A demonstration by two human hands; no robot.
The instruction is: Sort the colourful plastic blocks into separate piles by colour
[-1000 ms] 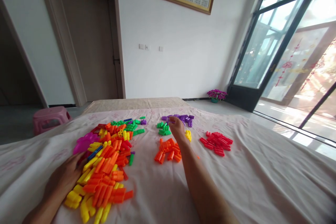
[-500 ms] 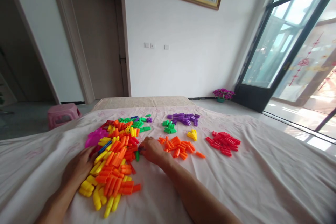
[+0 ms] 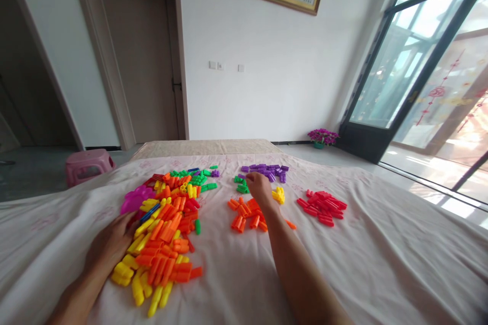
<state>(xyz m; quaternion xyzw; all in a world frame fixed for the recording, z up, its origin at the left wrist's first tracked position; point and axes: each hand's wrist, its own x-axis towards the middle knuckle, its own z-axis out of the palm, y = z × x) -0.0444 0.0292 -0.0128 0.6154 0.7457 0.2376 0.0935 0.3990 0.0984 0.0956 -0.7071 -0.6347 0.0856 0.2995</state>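
"Right hand point(image 3: 260, 188)?"
"Fingers curled, tips hidden; closed on a piece or not, cannot tell. Purple pile point(image 3: 270, 170) just beyond; green pile point(image 3: 241, 188) beside, left; yellow pile point(image 3: 279, 195) beside, right; orange pile point(image 3: 238, 223) left of wrist; red pile point(image 3: 324, 208) well right."
"Reason for the layout?"
"Apparently one colour per pile, spaced to stay distinct."
"Left hand point(image 3: 114, 237)?"
"Against the near-left side of the mixed heap point(image 3: 164, 233), perhaps steadying it; fingertips hidden, grip cannot tell."
"Changes, half a second?"
"Right hand: shifted from the heap's lone green piece point(image 3: 197, 227) to the purple and green piles. Left hand: same place."
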